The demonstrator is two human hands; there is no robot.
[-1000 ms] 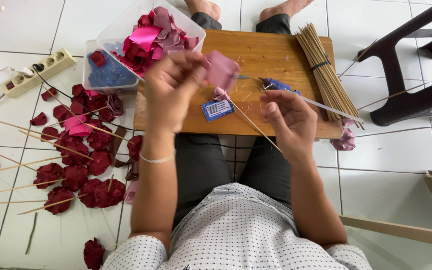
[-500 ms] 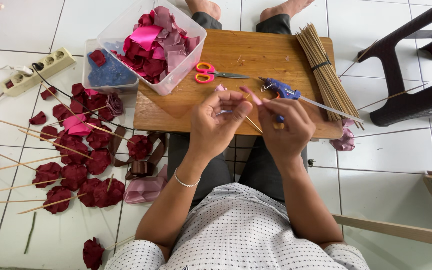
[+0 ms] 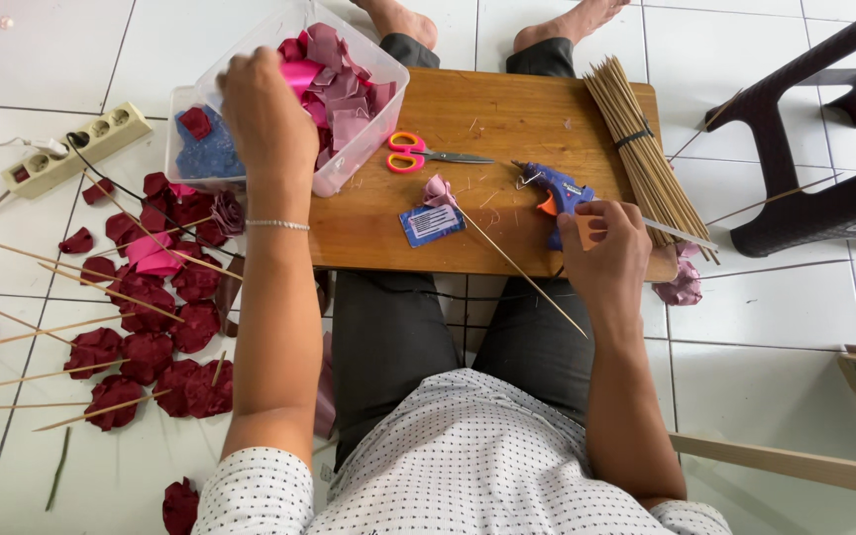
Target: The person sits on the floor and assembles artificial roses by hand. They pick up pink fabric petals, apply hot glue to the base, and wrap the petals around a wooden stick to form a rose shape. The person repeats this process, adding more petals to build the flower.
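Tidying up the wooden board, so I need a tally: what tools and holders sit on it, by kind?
Orange-handled scissors: 1
Blue hot glue gun, under the right hand: 1
Clear plastic tub of fabric petals, left hand reaching in: 1
Tied bundle of wooden skewers: 1
Total: 4

Between your hands, the wooden board lies open at its middle; orange-handled scissors and a bamboo stick bundle crowd its far and right edges.

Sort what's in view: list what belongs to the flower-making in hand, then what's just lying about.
In use: left hand in the clear tub of fabric pieces; right hand on the blue glue gun; half-made flower on a stick; stick bundle; scissors.

Lying about: power strip; dark chair.
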